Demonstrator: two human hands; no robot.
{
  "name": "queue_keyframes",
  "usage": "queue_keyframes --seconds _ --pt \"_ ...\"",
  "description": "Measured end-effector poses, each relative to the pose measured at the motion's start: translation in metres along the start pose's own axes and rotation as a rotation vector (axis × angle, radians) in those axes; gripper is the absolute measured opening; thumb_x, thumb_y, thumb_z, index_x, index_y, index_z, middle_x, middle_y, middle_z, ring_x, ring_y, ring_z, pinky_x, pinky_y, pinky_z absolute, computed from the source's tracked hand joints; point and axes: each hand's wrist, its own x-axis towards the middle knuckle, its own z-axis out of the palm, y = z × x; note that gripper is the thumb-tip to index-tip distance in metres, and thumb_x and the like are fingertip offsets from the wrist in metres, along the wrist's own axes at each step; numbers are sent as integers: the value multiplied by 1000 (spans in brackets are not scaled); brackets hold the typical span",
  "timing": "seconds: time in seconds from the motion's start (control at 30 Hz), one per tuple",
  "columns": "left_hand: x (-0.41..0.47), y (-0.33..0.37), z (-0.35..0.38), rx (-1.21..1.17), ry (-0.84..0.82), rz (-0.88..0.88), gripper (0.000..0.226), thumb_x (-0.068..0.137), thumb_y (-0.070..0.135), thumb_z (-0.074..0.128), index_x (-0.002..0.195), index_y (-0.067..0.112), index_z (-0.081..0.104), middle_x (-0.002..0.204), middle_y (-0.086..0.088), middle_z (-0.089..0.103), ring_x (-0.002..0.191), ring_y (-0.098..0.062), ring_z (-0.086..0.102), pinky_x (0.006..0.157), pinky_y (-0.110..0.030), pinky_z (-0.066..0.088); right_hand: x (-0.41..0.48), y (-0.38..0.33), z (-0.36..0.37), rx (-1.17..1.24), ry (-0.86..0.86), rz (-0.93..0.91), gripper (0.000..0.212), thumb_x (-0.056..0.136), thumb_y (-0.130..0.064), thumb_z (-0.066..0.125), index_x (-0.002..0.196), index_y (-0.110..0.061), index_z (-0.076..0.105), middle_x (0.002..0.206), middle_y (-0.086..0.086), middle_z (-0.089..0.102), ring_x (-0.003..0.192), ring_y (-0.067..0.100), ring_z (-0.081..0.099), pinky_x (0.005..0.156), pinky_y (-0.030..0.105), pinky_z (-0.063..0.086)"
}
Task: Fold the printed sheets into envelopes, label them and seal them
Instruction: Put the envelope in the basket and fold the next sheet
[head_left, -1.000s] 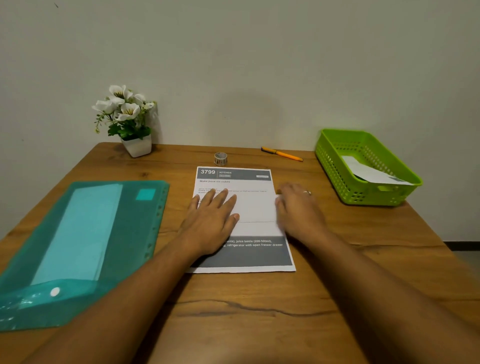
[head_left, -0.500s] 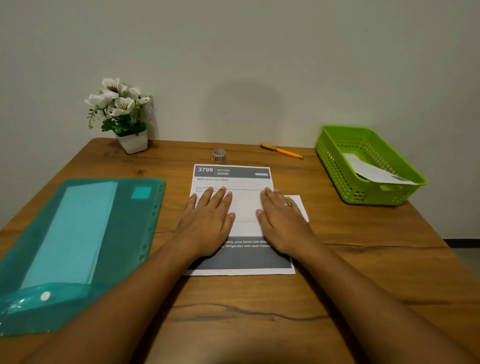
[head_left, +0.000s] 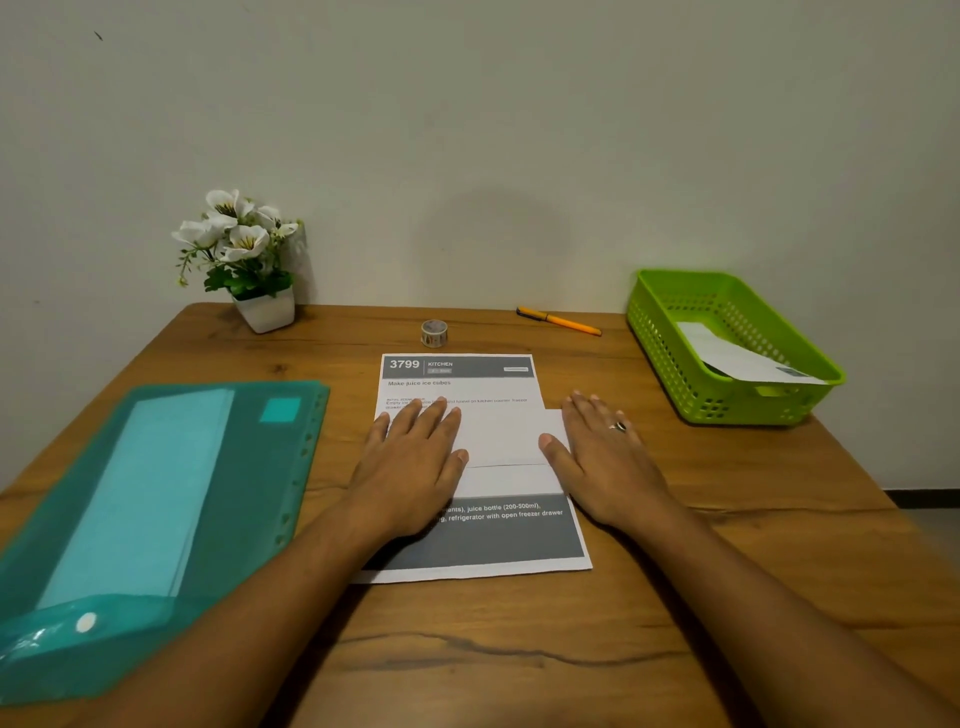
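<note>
A printed sheet (head_left: 467, 376) headed "3799 KITCHEN" lies flat in the middle of the wooden table (head_left: 519, 649). A smaller blank white folded paper (head_left: 506, 439) lies across its middle and sticks out past its right edge. My left hand (head_left: 415, 462) presses flat on the left part of both papers, fingers straight. My right hand (head_left: 605, 457) lies flat at the right end of the folded paper, partly on the table, with a ring on one finger. A small tape roll (head_left: 434, 332) and an orange pen (head_left: 558, 320) lie behind the sheet.
A teal plastic folder (head_left: 156, 499) with pale sheets inside covers the table's left side. A green basket (head_left: 727, 348) at the right back holds a folded white paper (head_left: 737, 358). A potted white flower (head_left: 244, 254) stands at the back left against the wall.
My right hand slid from the middle of the folded paper out to its right end. My left hand stayed pressed in place. The camera view shifted slightly.
</note>
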Motion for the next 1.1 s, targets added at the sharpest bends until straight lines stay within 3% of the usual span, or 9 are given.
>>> queue_keyframes --seconds 0.1,0.27,0.4,0.73,0.83,0.93,1.1 --pt "7 -2 -7 10 -25 7 63 108 52 26 164 25 16 172 -2 9 158 -24 5 127 -49 10 0 0 1 -7 6 -1 79 104 -67 18 166 -18 13 175 2 8 161 20 4 128 43 2" --pt "7 -3 2 39 -45 0 67 107 56 11 165 25 3 173 -1 -3 159 -23 -6 128 -50 0 0 0 0 -15 8 -1 81 103 -68 17 166 -18 12 175 2 8 161 20 3 128 43 2" --pt "8 -3 3 44 -54 -6 69 107 56 11 165 21 -1 173 0 -6 159 -22 -9 128 -48 -2 0 -1 0 -17 -2 1 82 103 -69 16 166 -18 10 175 2 5 161 20 2 128 44 1" --pt "9 -9 1 5 -82 -133 90 99 73 13 164 13 -3 172 -6 -9 159 -25 -11 128 -50 -2 1 -3 0 -42 -15 19 98 93 -83 11 166 -17 9 175 2 3 161 21 1 129 48 1" --pt "5 -15 -11 -129 -86 -80 86 101 70 26 165 18 2 173 -4 -6 159 -23 -8 128 -48 -1 -2 -2 -1 -27 -6 15 98 94 -83 14 166 -17 8 175 3 3 161 23 0 128 48 2" --pt "-16 -27 -30 -344 15 -42 80 101 60 47 165 26 13 173 4 2 158 -20 2 127 -49 13 -7 -3 -3 12 70 4 94 96 -81 23 166 -19 11 175 5 5 161 25 1 128 50 7" --pt "-67 -63 -57 -484 127 -74 62 100 51 57 156 35 38 168 8 23 152 -16 25 119 -44 31 -14 -9 -7 31 173 -34 70 102 -67 31 155 -22 40 171 7 24 160 27 13 128 51 12"
